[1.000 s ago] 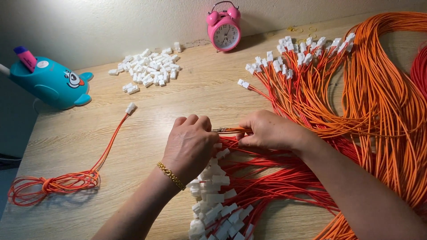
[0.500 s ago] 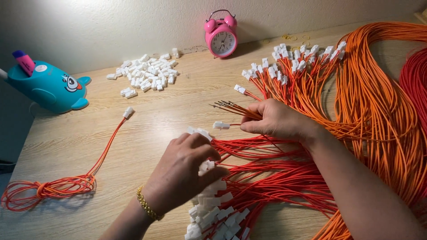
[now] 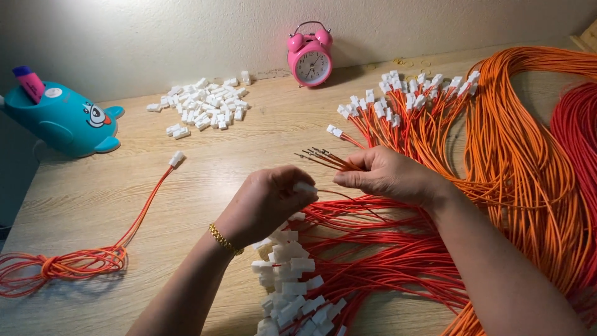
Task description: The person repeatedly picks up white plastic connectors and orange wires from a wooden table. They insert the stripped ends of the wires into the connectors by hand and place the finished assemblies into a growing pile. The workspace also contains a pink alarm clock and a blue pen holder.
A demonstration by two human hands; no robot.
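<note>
Right hand is closed around a small bunch of orange wires, bare metal tips sticking out toward the pink alarm clock. Left hand, just beside it, pinches a white connector, fingers curled shut.

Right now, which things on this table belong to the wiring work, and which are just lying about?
In the work:
left hand holding a white connector
right hand holding orange wire ends
loose connector pile
orange wire bundles
finished coil

Lying about:
pink alarm clock
teal fish-shaped holder
</note>
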